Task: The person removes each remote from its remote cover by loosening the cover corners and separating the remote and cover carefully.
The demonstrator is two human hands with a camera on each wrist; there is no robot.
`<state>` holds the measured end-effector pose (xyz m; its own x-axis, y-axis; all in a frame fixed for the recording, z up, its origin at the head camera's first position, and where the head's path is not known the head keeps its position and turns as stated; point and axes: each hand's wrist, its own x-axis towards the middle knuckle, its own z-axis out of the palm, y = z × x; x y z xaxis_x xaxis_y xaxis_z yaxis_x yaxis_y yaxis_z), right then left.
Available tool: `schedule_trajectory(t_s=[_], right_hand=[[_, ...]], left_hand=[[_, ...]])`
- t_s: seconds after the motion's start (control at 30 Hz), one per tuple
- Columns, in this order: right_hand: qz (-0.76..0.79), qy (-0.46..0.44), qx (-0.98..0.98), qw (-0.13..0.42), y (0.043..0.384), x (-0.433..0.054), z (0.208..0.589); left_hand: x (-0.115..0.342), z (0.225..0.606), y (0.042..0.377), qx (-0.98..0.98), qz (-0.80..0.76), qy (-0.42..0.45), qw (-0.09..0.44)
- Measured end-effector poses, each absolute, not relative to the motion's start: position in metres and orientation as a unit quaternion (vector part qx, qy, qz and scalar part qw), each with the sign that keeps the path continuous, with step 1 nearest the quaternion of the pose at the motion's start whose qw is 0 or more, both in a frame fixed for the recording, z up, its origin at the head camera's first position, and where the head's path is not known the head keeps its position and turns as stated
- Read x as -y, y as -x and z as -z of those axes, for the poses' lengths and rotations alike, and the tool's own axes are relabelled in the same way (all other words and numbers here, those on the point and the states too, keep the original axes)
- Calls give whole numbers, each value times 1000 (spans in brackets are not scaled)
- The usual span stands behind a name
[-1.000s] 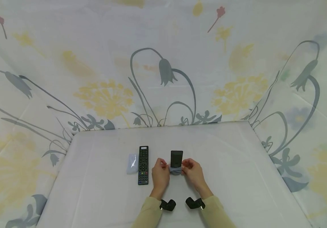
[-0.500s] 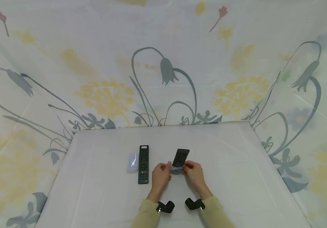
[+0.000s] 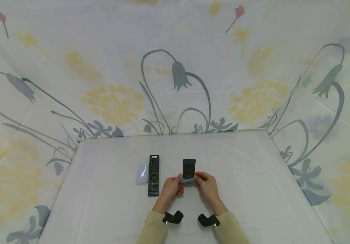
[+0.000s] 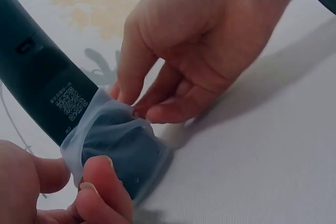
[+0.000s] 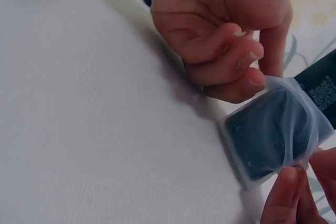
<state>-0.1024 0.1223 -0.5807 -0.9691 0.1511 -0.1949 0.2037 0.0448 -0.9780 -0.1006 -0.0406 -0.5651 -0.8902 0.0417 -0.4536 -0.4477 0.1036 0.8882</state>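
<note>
A dark remote control (image 3: 189,166) stands out of a translucent bluish sleeve cover (image 3: 188,182), back side up, with a printed code visible in the left wrist view. The crumpled cover (image 4: 123,140) wraps its near end. My left hand (image 3: 169,189) pinches the cover's left edge between thumb and fingers. On the opposite side, my right hand (image 3: 208,186) pinches the right edge of the cover's mouth. In the right wrist view the cover (image 5: 273,129) shows the remote's end through it; the right fingertips (image 5: 283,192) hold its rim.
Left of my hands, a long black button remote (image 3: 153,176) lies face up on the white table (image 3: 108,210). Beside it lies a pale blue translucent packet (image 3: 141,174). Flower-printed fabric (image 3: 175,101) walls the back and sides.
The remote in the cover tilted right half a second ago and is straight again. My left hand has turned, its wrist swinging outward to the left. The right hand stays nearly in place.
</note>
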Motion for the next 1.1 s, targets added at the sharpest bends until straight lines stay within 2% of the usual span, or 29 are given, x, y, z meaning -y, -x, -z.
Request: schedule_trajectory(t_s=[0.4,0.73,1.1], right_hand=[[711,-152,-685,45,101,-117,566],[742,-179,-644,50,99,-115,561],[737,-159,-655,52,96,-117,561]], left_hand=[[39,563,103,-705,-677,182,107],[34,559,104,-733,-662,152,39],[36,566,102,-761,-640,106,16]])
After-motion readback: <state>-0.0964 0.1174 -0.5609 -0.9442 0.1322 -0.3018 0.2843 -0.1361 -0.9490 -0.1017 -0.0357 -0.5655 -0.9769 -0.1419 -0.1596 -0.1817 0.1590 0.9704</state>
